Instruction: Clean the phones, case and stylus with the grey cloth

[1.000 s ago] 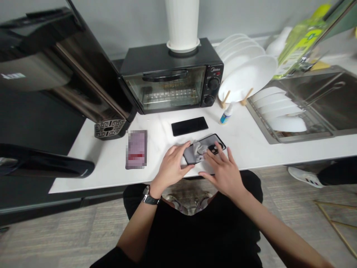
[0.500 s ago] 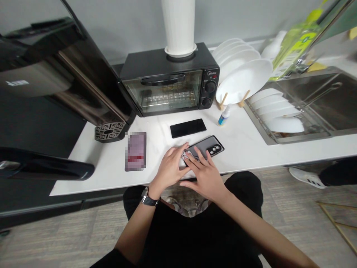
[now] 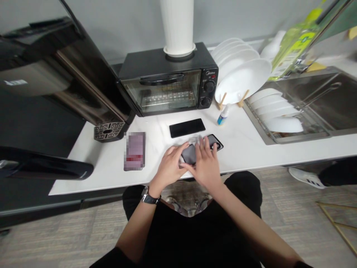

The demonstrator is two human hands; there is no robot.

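A grey phone case (image 3: 189, 154) with a black rim and round camera openings lies on the white counter; I cannot tell whether a phone is inside. My left hand (image 3: 172, 163) grips its left end between thumb and fingers. Under the fingers of my right hand (image 3: 205, 163), a light grey, crumpled cloth (image 3: 194, 140) is pressed on the case's upper side, partly hidden. Just behind is a flat black phone (image 3: 187, 128). A small white bottle with a blue label (image 3: 222, 118) stands to the right. Leftward lies a purplish, pixel-blurred phone-shaped item (image 3: 135, 150).
A toaster oven (image 3: 167, 93) stands at the back with a white pot (image 3: 178, 29) on top. The coffee machine (image 3: 95, 74) is at the left. White plates (image 3: 242, 80) stand in a rack beside the sink (image 3: 259, 128). Another person's shoe (image 3: 305, 178) shows on the floor.
My right hand has slid the cloth over the case, up and to the right, and its fingers are closer together. My left hand stays at the case's left end.
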